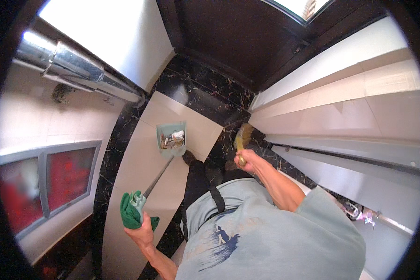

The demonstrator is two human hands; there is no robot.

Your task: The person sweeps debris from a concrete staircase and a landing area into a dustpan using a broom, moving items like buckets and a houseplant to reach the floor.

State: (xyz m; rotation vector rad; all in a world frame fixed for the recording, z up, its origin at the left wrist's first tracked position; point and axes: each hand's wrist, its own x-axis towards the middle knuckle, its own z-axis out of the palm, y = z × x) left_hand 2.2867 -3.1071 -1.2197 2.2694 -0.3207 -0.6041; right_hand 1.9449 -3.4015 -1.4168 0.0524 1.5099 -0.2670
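Note:
My left hand (141, 229) grips the pale green handle of a long-handled dustpan (167, 152), and a green cloth (128, 211) is bunched in or against the same hand. A grey pole runs from that handle down to the pan on the floor. Inside the pan lies mixed litter (173, 140), with a white crumpled scrap among it. In my right hand (247, 160) is the yellowish handle of a short hand broom (244, 134). The broom's head is blurred and hangs over the black marble floor, to the right of the pan.
Beige tiles (143, 140) with a black marble border (196, 94) form the floor. A dark brown door (217, 38) stands ahead. A shiny pipe (77, 63) and a grey-framed panel with red panes (70, 171) line the left wall. Grey panels (336, 147) are at right.

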